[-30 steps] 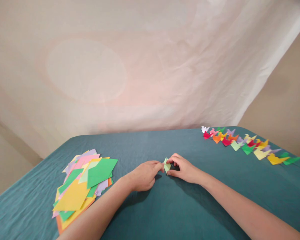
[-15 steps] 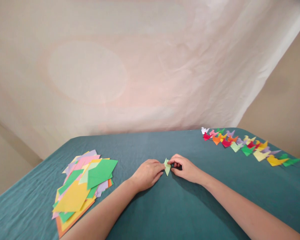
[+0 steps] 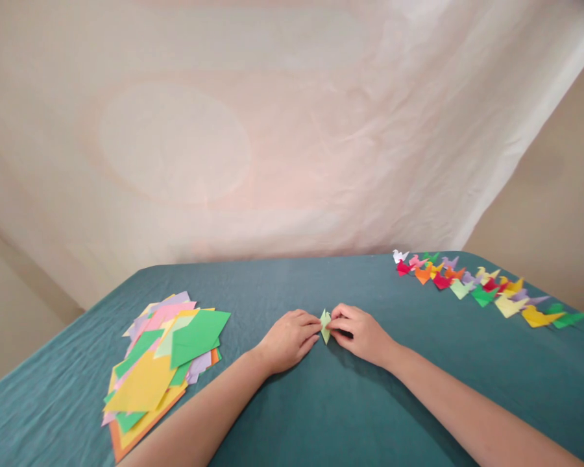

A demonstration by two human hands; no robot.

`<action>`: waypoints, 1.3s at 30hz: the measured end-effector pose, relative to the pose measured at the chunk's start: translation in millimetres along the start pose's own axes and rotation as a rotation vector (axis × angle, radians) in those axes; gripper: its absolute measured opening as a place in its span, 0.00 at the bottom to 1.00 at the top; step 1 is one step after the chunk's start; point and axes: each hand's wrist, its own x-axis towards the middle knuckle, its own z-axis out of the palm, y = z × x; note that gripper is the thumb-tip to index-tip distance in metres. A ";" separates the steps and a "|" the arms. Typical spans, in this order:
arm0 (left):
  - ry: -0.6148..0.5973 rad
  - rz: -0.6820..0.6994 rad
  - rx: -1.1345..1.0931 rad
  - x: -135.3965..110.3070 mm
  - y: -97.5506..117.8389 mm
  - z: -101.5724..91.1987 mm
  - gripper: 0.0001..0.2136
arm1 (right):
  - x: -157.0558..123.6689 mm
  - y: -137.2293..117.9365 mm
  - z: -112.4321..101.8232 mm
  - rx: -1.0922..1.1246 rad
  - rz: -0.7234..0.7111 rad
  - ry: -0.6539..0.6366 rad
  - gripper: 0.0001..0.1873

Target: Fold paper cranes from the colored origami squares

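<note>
A small pale green folded origami paper (image 3: 325,327) lies on the tablecloth between my hands, its pointed ends facing away from me and towards me. My left hand (image 3: 292,340) rests low over the cloth, its fingertips closed on the paper's left edge. From the other side my right hand (image 3: 363,332) pinches the right edge between thumb and fingers. Fingertips cover part of both edges, so some of the folds are hidden.
A loose heap of coloured paper sheets (image 3: 146,379) lies on the left of the teal tablecloth (image 3: 292,285). Several folded paper birds (image 3: 484,295) stand in slanting rows at the far right. A pale cloth (image 3: 272,130) hangs behind the table.
My right hand has shifted its fingers lower along the paper's right edge, and the thumb and fingers are closer together. My left hand has hardly moved.
</note>
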 end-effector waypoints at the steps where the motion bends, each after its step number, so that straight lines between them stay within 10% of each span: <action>1: 0.000 -0.001 0.001 0.0 0.0 0.1 0.13 | 0.4 -0.7 -0.8 -0.049 -0.018 -0.004 0.10; 39: 0.029 0.018 -0.091 -2.2 0.5 -0.9 0.13 | 6.7 0.6 7.2 0.063 0.254 -0.025 0.09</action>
